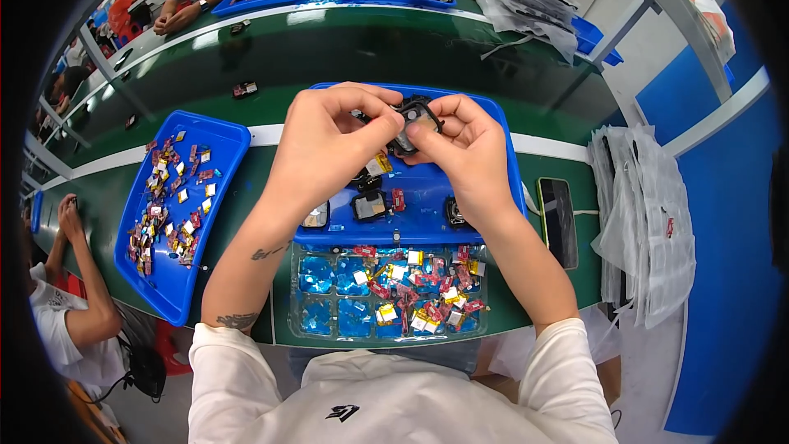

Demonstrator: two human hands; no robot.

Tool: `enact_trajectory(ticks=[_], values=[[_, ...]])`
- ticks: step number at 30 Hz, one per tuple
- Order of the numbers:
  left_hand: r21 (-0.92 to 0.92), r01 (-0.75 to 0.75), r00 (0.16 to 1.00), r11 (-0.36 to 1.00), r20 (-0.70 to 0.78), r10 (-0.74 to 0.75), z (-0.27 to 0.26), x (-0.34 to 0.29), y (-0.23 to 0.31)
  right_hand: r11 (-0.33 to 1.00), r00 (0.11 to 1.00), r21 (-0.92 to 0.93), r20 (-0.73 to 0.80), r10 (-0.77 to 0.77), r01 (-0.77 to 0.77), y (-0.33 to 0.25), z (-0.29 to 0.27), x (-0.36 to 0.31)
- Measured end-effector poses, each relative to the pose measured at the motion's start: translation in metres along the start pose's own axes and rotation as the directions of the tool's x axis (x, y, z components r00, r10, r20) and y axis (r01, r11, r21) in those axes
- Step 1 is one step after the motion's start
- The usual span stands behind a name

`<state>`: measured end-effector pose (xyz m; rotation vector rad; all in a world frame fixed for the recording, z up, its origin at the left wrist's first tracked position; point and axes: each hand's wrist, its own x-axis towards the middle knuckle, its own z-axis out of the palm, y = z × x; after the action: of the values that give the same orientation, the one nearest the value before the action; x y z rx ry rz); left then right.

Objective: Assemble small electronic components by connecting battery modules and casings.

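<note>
Two bare hands meet over the middle of the green counter, seen from the head camera. Left hand and right hand both pinch one small black plastic frame-shaped part; each grip is closed on it, thumbs and forefingers at its edges. The part sits between the two hands, raised above the far half of the central blue plastic tray, its long axis running roughly left to right. Neither hand is nearer; both touch it.

Containers, same view:
- Central blue tray: a few small square black modules and one or two red and yellow bits lie loose on its floor near the front edge.
- Clear compartmented plastic tray, just in front of the blue one: heaped with small red, yellow and silver components, mostly in its right cells.
- Left blue plastic tray, set at a slant: more small red and yellow pieces, scattered.

Dark phone lies flat, right of the central tray. Stack of clear plastic bags further right. Other people's arms show at the far and left edges.
</note>
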<state>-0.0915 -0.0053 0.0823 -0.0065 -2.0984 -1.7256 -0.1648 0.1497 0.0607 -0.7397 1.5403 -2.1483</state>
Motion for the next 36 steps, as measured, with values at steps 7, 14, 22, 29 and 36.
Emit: enact_trajectory(ticks=[7,14,22,29,36], values=[[-0.055,0.042,0.999,0.998,-0.025,-0.043,0.001,-0.001,0.001,0.986,0.993,-0.115,0.017,-0.119,0.121,-0.004,0.008,-0.006],[-0.104,0.07,0.997,0.992,-0.017,-0.072,0.003,-0.001,0.003,0.967,0.98,-0.16,0.028,-0.196,0.198,-0.004,0.008,-0.007],[-0.112,0.083,0.997,0.99,-0.001,-0.083,0.006,-0.003,0.002,0.965,0.973,-0.146,-0.054,-0.226,0.216,-0.004,0.012,-0.01],[-0.098,0.018,0.999,0.995,-0.025,-0.021,0.015,-0.005,0.002,0.919,0.931,-0.219,-0.093,-0.353,0.327,-0.006,0.004,-0.006],[-0.15,0.015,0.999,0.989,-0.033,-0.02,0.017,-0.008,0.012,0.916,0.902,-0.167,-0.179,-0.392,0.365,-0.013,-0.007,-0.001]])
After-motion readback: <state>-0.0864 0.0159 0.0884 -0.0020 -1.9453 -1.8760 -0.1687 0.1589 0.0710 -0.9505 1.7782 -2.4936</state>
